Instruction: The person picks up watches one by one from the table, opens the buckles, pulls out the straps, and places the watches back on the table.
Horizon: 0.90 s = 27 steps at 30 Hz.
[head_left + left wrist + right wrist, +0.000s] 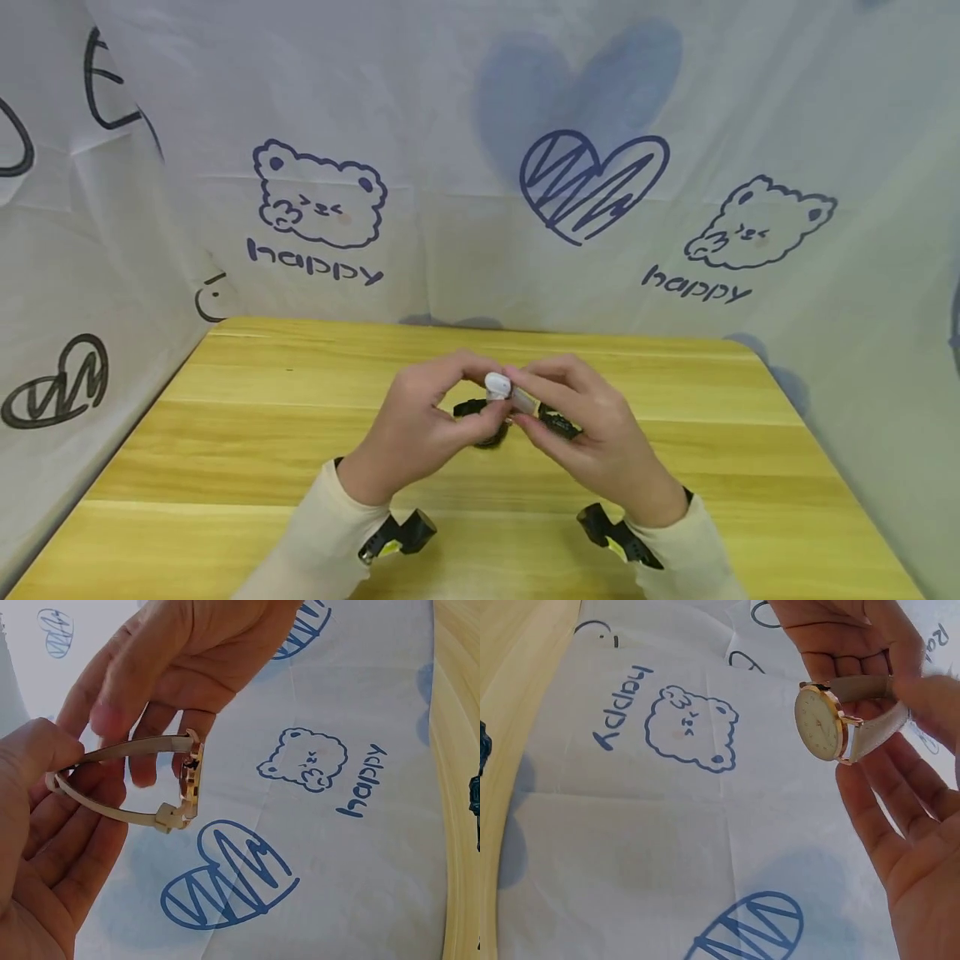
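Observation:
A wristwatch (pixel 821 724) with a rose-gold case, a pale dial and a whitish strap is held up over the table between both hands. Its strap (pixel 112 806) forms a closed loop in the left wrist view, where the case shows edge-on. My left hand (pixel 431 412) pinches the strap between thumb and fingers. From the other side my right hand (pixel 592 421) grips the strap too, its thumb against it in the right wrist view. In the head view the fingers cover much of the watch, and only white parts of it show.
Below the hands, a black roundish object (pixel 491 435) and another black object (pixel 558 422) lie on the wooden table (pixel 480 517), both partly hidden. A white cloth (pixel 450 208) printed with bears and hearts hangs behind. Black wrist cameras (pixel 414 531) sit on the cuffs.

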Available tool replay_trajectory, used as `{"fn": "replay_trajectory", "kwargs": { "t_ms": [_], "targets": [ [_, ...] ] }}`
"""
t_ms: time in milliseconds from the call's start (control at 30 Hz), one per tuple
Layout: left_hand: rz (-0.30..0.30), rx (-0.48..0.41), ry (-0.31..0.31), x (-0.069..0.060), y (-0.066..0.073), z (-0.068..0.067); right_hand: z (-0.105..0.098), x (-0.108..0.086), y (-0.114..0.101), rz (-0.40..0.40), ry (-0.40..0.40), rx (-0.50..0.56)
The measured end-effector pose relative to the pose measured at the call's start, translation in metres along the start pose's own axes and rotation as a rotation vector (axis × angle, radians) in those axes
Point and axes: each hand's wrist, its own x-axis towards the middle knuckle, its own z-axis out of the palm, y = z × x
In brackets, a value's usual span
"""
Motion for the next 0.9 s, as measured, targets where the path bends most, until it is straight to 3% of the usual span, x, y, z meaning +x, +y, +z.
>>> {"fn": "replay_trajectory", "kwargs": {
  "t_ms": [200, 400, 567, 800, 900],
  "targets": [
    [0.03, -0.038, -0.008, 0.0, -0.002, 0.001, -0.006, 0.004, -0.005, 0.029, 0.034, -0.163],
    [-0.033, 0.041, -0.001, 0.0, 0.002, -0.004, -0.009, 0.012, -0.009, -0.003, -0.009, -0.291],
    [-0.036, 0.085, -0.001, 0.002, 0.005, -0.006, -0.011, 0.012, -0.012, -0.023, -0.026, -0.335],
    [-0.079, 0.191, -0.053, 0.001, 0.008, -0.011, -0.008, 0.012, -0.012, -0.015, -0.05, -0.35],
    [-0.065, 0.224, -0.067, 0.001, 0.007, -0.011, -0.008, 0.011, -0.012, -0.002, -0.057, -0.37]
  ]
}}
